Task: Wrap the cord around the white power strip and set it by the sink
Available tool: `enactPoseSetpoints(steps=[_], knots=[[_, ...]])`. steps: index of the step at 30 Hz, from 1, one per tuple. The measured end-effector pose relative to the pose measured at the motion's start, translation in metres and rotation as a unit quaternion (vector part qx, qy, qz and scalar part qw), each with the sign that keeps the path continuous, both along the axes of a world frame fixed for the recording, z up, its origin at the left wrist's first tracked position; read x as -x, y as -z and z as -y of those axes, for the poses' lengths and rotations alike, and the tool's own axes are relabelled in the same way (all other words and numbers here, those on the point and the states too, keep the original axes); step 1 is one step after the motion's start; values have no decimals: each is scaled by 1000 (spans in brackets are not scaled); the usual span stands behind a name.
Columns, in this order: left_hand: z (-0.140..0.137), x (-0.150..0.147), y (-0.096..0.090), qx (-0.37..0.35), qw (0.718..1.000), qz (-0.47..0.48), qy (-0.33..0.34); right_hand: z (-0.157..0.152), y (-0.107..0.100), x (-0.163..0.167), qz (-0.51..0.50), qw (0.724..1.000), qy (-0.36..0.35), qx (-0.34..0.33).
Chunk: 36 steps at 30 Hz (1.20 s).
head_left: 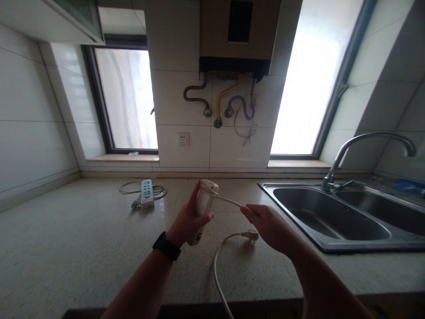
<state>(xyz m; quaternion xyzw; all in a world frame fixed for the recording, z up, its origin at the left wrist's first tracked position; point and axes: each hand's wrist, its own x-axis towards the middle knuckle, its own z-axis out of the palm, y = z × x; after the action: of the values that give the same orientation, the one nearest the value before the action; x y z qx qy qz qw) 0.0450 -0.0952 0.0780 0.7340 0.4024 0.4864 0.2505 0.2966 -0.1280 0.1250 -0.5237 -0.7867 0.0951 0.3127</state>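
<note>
My left hand (191,221) is closed around a white power strip (206,201), held tilted above the counter with its far end up. From that far end a white cord (229,201) runs taut to the right. Its other stretch is pinched between the fingers of my right hand (262,219). A white plug (251,235) lies on the counter just below my right hand, and the cord behind it curves toward me past the counter's front edge. My left palm and fingers hide much of the strip's face.
A second power strip (147,193) with its grey cord coiled round it lies at the back left of the counter (83,248). To the right is a double steel sink (318,246) with a curved faucet (358,139). A wall socket (183,139) and a water heater (215,31) are ahead.
</note>
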Motion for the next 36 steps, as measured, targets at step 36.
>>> enactPoseSetpoints(steps=[36], knots=[[15, -19, 16, 332, 708, 310, 540, -66, 27, 22, -317, 879, -334, 123]])
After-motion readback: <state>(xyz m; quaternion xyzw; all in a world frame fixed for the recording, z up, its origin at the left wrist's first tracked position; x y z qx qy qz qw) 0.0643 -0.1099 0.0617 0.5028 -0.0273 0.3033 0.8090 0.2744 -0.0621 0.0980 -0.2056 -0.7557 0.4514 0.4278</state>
